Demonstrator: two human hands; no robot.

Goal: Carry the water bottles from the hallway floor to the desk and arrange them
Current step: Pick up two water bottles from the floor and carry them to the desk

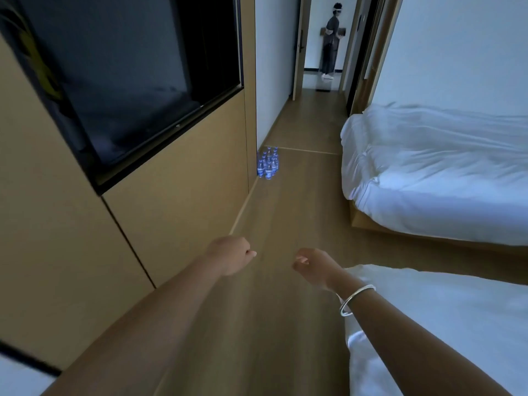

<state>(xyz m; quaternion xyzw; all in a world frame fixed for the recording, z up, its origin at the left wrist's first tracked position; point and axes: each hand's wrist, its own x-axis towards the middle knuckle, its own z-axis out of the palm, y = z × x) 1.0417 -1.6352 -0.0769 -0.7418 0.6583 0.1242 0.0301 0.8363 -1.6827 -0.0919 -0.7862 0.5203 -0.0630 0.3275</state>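
Note:
Several small clear water bottles with blue labels [268,163] stand upright in a tight cluster on the wooden floor, against the corner of the wall panel ahead. My left hand [233,254] is stretched forward with its fingers curled and nothing in it. My right hand [313,267], with a silver bangle on the wrist, reaches forward too, its fingers loosely curled and holding nothing. Both hands are well short of the bottles. No desk is in view.
A wood-panelled wall with a dark TV screen [123,72] runs along the left. Two beds with white bedding [440,167] line the right side. The wooden floor [288,218] forms a lane between them. A person [331,41] stands in the far doorway.

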